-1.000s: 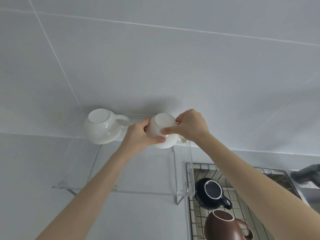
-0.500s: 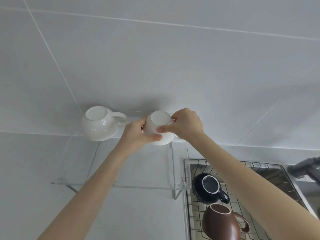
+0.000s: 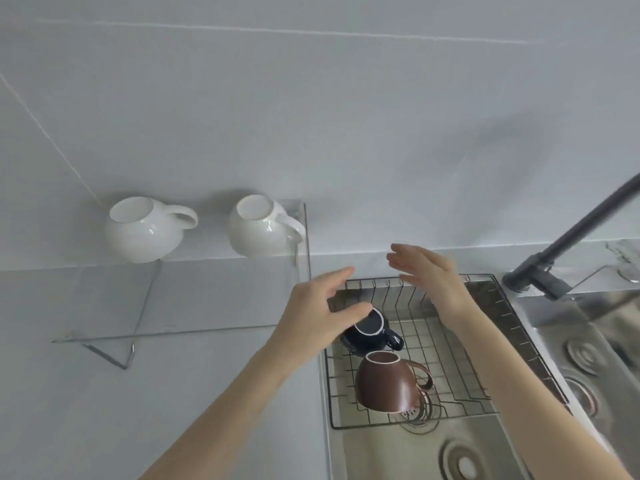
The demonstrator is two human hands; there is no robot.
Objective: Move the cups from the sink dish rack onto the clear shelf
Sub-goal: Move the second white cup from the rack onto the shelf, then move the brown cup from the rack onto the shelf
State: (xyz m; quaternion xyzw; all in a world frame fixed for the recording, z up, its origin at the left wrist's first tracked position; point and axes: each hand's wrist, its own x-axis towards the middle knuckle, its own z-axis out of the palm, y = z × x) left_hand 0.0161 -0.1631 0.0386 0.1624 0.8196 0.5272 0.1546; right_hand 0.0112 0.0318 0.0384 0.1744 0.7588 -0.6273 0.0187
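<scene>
Two white cups stand upside down on the clear shelf: one white cup at the left, the other white cup near the shelf's right end. In the wire dish rack over the sink lie a dark blue cup and, nearer me, a brown cup, both upside down. My left hand hovers open just left of the blue cup and hides part of it. Above the rack's back edge my right hand is open and holds nothing.
A black faucet rises at the right over the steel sink. A drain strainer sits below the rack. Grey tiled wall runs behind the shelf, with grey counter under it.
Both hands have let go of the second white cup, which now stands on the shelf. They have come down and right toward the dish rack. The view has tilted down.
</scene>
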